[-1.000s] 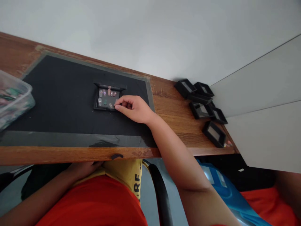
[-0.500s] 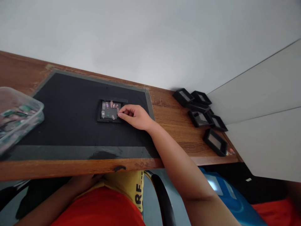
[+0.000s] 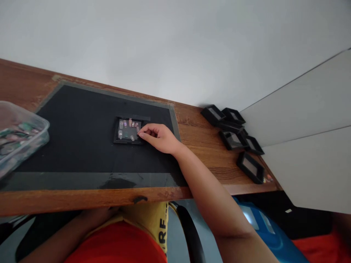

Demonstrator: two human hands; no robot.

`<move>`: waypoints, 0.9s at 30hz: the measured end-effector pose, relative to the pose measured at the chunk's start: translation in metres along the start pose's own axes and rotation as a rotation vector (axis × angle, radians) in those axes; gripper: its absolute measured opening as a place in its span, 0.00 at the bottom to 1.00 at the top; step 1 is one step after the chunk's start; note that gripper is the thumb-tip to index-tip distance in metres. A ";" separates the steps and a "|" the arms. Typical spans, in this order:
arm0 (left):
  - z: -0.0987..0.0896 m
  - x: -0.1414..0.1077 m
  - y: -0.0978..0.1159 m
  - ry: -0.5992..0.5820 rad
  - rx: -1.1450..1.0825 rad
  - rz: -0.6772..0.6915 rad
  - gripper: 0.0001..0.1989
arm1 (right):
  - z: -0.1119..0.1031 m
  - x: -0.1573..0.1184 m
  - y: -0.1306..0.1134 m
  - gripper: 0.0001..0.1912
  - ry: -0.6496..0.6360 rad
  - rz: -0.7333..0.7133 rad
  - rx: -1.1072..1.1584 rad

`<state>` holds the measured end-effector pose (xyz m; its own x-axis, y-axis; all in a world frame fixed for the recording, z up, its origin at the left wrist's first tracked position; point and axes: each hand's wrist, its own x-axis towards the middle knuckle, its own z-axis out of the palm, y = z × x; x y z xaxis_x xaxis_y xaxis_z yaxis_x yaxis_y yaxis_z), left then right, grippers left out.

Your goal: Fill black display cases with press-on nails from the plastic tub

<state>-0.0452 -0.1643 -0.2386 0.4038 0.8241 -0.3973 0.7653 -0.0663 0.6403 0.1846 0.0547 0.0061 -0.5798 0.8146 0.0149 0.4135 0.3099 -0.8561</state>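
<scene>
My right hand (image 3: 161,138) is closed in a pinch, thumb against forefinger, at the right side of a small shallow black case (image 3: 128,141). Whatever lies between the fingertips is too small and covered to make out. Inside the case several press-on nails (image 3: 125,124), clear, pink and lilac, line the top and left, with a greenish one (image 3: 126,134) lower down. The fingers cover the right rim of the case. My left hand (image 3: 105,212) rests low in my lap under the table edge, its fingers hidden.
A clear plastic tub (image 3: 41,126) filled with press-on nails stands at the left. Several black frame-like boxes (image 3: 251,168) lie at the right end of the wooden table (image 3: 203,146). A black mat (image 3: 82,146) is taped beneath the case. A blue object (image 3: 270,233) stands below the table.
The view has shifted slightly. My right hand stays pinched at the same side of the case, and the nails inside look unchanged.
</scene>
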 end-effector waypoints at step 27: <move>-0.004 0.007 0.004 0.073 -0.097 -0.040 0.31 | -0.002 -0.003 0.000 0.13 -0.010 0.006 0.009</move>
<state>-0.0412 -0.1568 -0.2363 0.3336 0.8640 -0.3770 0.7266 0.0191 0.6868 0.1875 0.0531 0.0072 -0.5847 0.8113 0.0047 0.4105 0.3009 -0.8608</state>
